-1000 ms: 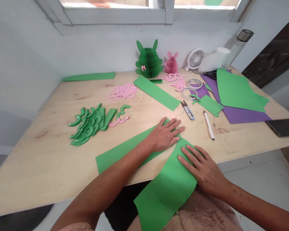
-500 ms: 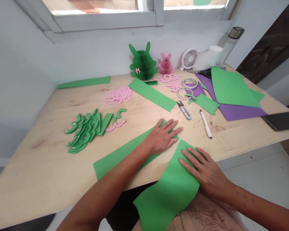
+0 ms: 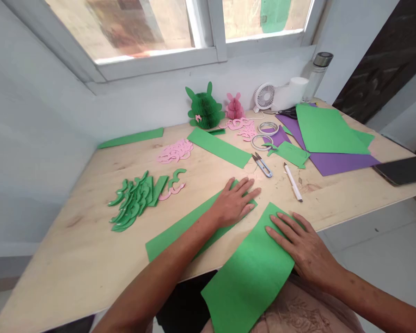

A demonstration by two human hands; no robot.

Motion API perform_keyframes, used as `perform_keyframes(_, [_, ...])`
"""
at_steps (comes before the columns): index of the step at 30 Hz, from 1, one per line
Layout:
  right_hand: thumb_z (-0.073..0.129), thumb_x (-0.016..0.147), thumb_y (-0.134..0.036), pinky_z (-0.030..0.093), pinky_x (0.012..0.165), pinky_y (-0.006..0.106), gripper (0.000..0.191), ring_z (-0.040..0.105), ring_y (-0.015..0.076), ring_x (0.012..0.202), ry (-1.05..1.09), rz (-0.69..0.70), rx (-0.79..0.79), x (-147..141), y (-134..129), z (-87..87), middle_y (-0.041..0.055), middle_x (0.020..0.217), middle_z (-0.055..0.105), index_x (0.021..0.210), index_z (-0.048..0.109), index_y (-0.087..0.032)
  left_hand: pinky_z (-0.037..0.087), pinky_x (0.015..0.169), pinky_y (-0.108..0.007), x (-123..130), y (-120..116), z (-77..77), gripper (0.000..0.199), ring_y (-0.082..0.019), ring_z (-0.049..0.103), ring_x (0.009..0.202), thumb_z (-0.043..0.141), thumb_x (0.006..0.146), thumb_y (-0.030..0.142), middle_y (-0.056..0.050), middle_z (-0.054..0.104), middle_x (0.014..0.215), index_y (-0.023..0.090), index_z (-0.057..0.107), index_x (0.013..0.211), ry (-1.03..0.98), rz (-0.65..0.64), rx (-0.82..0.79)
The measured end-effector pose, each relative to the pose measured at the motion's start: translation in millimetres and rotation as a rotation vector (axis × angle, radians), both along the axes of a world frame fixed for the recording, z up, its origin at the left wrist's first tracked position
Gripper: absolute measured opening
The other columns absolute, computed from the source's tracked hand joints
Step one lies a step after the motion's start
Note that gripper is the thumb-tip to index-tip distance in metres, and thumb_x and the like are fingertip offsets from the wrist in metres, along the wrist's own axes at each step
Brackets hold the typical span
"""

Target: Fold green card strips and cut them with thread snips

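Observation:
My left hand [image 3: 234, 203] lies flat with fingers spread on a long strip of green paper [image 3: 175, 234] near the table's front edge. A wider sheet of green paper [image 3: 249, 268] hangs partly over that edge toward my lap. My right hand [image 3: 300, 243] rests on its upper right part, fingers stretched out. Beyond my hands lie blue thread snips [image 3: 262, 165] and a white pen [image 3: 293, 182]. Another green strip [image 3: 219, 147] is farther back.
To the left are stacked green cut-outs [image 3: 133, 201] and a pink cut-out pile [image 3: 175, 151]. Green [image 3: 205, 108] and pink [image 3: 235, 106] honeycomb paper figures stand at the back. Rightward are tape rolls [image 3: 268, 128], a fan [image 3: 265, 96], purple paper [image 3: 343, 163], a bottle [image 3: 315, 78] and a phone [image 3: 404, 169].
The wider green sheet has shifted slightly to the right with my right hand and lies flatter. My left hand stays on the strip. The camera view has tilted up.

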State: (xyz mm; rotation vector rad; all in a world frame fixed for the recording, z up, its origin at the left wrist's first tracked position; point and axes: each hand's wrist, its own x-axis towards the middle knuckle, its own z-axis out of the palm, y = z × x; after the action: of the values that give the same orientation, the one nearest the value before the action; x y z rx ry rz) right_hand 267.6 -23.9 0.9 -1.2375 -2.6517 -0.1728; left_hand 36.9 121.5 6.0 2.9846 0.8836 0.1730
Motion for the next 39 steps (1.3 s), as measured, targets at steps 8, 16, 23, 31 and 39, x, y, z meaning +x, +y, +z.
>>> perform_keyframes(8, [0.045, 0.082, -0.009, 0.029, 0.106, 0.055, 0.055, 0.041, 0.0309, 0.131, 0.062, -0.113, 0.044, -1, 8, 3.0, 0.0136, 0.139, 0.052, 0.136, 0.051, -0.015, 0.017, 0.116, -0.051, -1, 5, 16.4, 0.044, -0.024, 0.032, 0.140, 0.035, 0.098, 0.033, -0.009, 0.043, 0.148, 0.021, 0.046, 0.138, -0.209, 0.111, -0.073])
perform_keyframes(16, [0.047, 0.078, -0.007, 0.029, 0.107, 0.054, 0.056, 0.041, 0.0313, 0.130, 0.135, -0.114, 0.091, 3, 22, 0.4, 0.0145, 0.139, 0.052, 0.133, 0.053, -0.013, 0.049, 0.097, -0.035, -23, -77, 36.2, 0.045, -0.018, 0.063, 0.109, 0.044, 0.094, 0.033, -0.005, 0.065, 0.124, 0.022, 0.047, 0.138, -0.552, 0.352, -0.574])
perform_keyframes(23, [0.044, 0.074, -0.003, 0.031, 0.105, 0.051, 0.067, 0.041, 0.0294, 0.131, 0.168, -0.145, 0.138, 8, 30, 7.2, 0.0134, 0.139, 0.052, 0.139, 0.045, -0.014, 0.043, 0.104, -0.041, -16, -118, 35.6, 0.051, -0.024, 0.053, 0.123, 0.052, 0.088, 0.027, -0.006, 0.057, 0.135, 0.026, 0.047, 0.139, -0.589, 0.442, -0.543])
perform_keyframes(31, [0.039, 0.081, -0.005, 0.033, 0.101, 0.050, 0.073, 0.043, 0.0289, 0.130, 0.199, -0.094, 0.169, 12, 34, 2.4, 0.0097, 0.138, 0.053, 0.151, 0.025, -0.023, 0.048, 0.075, -0.029, -38, -163, 24.8, 0.069, -0.013, 0.056, 0.080, 0.060, 0.077, 0.020, -0.008, 0.059, 0.120, 0.028, 0.041, 0.143, -0.989, 0.704, -1.033])
perform_keyframes(39, [0.043, 0.085, -0.008, 0.032, 0.103, 0.051, 0.069, 0.044, 0.0302, 0.129, 0.219, 0.070, 0.235, -31, 50, 12.4, 0.0119, 0.136, 0.055, 0.151, 0.025, -0.020, 0.038, 0.060, -0.020, -108, -138, 56.3, 0.072, -0.007, 0.043, 0.064, 0.070, 0.072, 0.029, -0.002, 0.059, 0.095, 0.025, 0.044, 0.140, -1.010, 0.680, -1.099])
